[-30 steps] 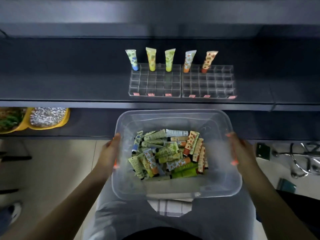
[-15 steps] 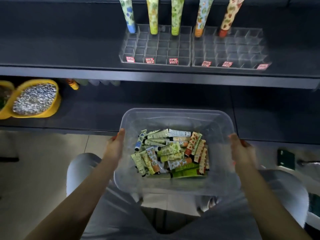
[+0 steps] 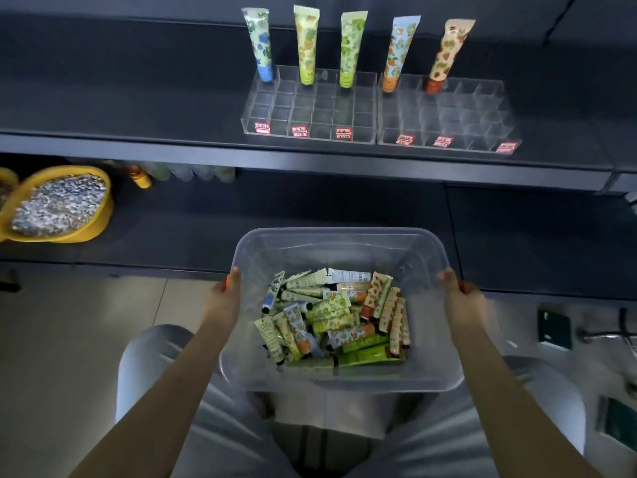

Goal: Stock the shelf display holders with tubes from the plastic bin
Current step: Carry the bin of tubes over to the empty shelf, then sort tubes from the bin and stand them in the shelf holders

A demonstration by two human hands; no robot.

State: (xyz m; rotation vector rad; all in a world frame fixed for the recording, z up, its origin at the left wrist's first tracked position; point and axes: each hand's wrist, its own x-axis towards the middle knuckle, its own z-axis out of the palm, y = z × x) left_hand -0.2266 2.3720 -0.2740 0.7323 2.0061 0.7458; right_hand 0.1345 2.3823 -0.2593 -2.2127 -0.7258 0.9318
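Plastic bin [image 3: 344, 379] lower than before — left hand [image 3: 224, 301], right hand [image 3: 465, 301] grip side rims, fingers [image 3: 235, 277] curled.

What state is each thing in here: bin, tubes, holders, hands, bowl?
plastic bin: lidless, held at both sides, partly filled.
loose tubes: lying jumbled in the bin.
left display holder: three tubes standing in its back row, other cells empty.
right display holder: two tubes leaning in its back row, other cells empty.
left hand: grips the bin's left rim.
right hand: grips the bin's right rim.
yellow bowl: full of pale granules.
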